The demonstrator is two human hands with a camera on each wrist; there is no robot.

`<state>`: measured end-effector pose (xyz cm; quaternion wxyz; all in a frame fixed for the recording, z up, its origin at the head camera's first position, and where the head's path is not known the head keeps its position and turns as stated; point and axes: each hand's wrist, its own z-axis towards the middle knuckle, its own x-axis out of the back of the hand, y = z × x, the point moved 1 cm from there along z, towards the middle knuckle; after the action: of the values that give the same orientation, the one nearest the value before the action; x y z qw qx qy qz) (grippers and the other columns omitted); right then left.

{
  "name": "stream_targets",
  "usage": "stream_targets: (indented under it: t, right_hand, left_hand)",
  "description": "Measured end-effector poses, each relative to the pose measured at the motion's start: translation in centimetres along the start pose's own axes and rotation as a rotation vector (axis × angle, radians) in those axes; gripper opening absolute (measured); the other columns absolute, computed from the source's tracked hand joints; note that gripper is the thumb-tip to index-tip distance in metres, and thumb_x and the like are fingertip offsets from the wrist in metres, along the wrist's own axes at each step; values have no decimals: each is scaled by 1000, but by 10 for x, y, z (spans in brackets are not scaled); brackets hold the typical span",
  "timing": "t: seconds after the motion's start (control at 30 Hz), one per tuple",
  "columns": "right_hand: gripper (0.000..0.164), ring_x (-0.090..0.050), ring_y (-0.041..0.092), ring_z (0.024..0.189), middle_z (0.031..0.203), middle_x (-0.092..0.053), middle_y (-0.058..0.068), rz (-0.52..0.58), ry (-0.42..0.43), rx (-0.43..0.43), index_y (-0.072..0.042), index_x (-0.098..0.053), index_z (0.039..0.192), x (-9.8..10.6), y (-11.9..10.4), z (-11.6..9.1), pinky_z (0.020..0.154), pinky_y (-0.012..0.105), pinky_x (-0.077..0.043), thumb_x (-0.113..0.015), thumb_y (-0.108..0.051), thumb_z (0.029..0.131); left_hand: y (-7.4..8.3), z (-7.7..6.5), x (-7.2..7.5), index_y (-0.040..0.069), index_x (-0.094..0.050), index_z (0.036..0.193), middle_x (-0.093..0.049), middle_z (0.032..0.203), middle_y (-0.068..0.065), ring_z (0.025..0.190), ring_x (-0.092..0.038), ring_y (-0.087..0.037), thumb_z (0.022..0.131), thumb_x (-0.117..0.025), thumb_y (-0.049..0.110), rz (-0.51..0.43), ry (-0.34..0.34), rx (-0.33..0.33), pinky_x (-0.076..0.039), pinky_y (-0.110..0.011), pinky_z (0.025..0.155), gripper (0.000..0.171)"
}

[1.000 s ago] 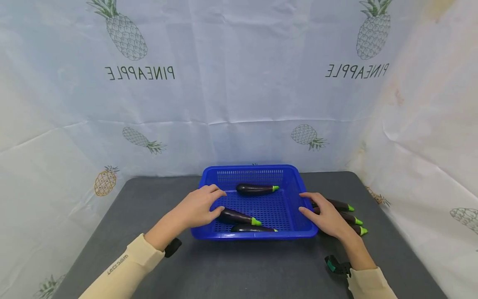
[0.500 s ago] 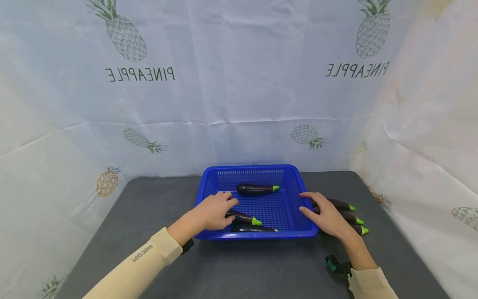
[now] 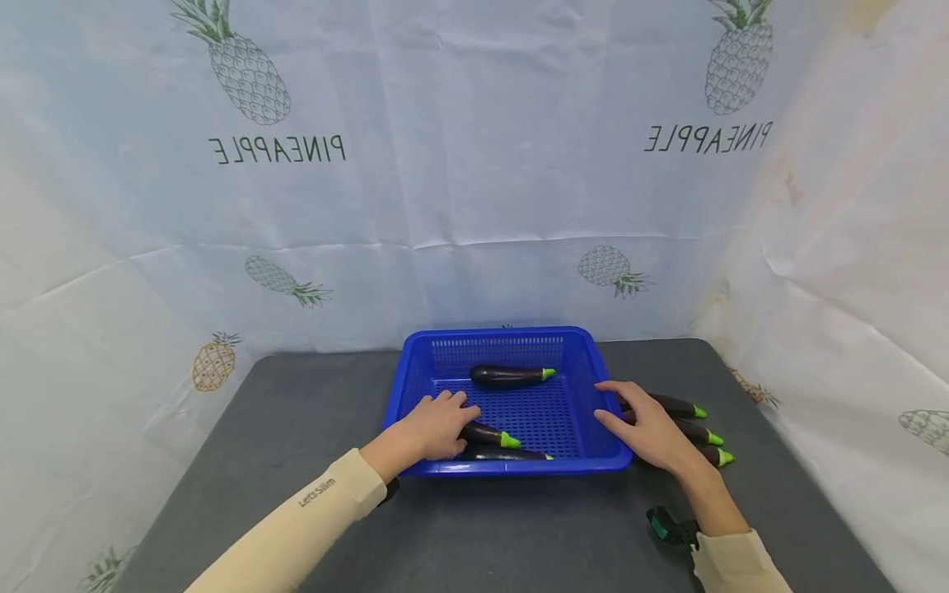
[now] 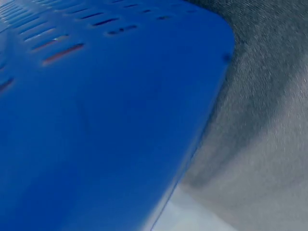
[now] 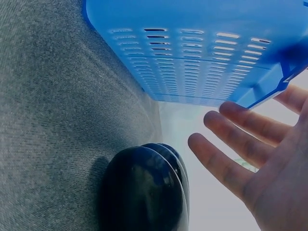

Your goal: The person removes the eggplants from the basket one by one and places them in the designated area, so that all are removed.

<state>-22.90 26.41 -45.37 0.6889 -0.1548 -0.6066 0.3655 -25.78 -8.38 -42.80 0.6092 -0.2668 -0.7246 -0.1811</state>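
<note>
A blue plastic basket [image 3: 511, 468] stands on the table and holds three dark eggplants with green stems. My left hand [image 3: 433, 428] reaches over its left rim and grips the blunt end of the middle eggplant [image 3: 489, 435], thumb on the near side. That end is hidden under the hand. The near eggplant [image 3: 507, 452] lies just below it, the far eggplant [image 3: 511, 376] apart by the back wall. My right hand [image 3: 648, 428] rests at the right rim, fingers loosely extended; the right wrist view shows these fingers [image 5: 250, 127] beside the basket wall [image 5: 192, 62].
Right of the basket, partly under my right hand, several eggplants [image 3: 697, 432] lie side by side on the dark grey table [image 3: 474, 535]. A pineapple-print sheet [image 3: 474, 189] hangs behind the table and along both sides. The left wrist view is mostly basket wall [image 4: 120, 120].
My left hand has moved right, from the basket's left rim onto the middle eggplant, and its fingers have closed in around it. The right hand and basket look still.
</note>
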Motion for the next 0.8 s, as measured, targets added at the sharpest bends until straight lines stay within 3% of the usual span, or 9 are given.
stream_targets:
  t: [0.23,0.47,0.8]
  right_hand:
    - [52,-56,38,122,141,-53,21,9,0,6,-7,-52,144,-1,1,0,91,54,-54,-63,-36,102]
    - [51,-55,37,123,141,-54,20,-3,5,8,-8,-53,144,-1,2,-1,92,55,-53,-63,-35,102]
    - [50,-55,37,122,140,-55,20,-8,18,19,-7,-53,143,-3,2,0,91,55,-53,-64,-34,102]
  left_hand:
    - [1,7,-6,24,-61,135,-59,130,-8,120,-55,-30,95,-71,25,-14,-24,36,-50,-54,94,42]
    - [2,7,-7,23,-61,133,-58,131,-9,120,-55,-30,93,-71,21,-56,-17,23,-52,-54,92,42]
    - [-6,-2,5,24,-60,131,-58,120,-7,110,-57,-26,95,-71,29,9,27,4,-55,-47,84,37]
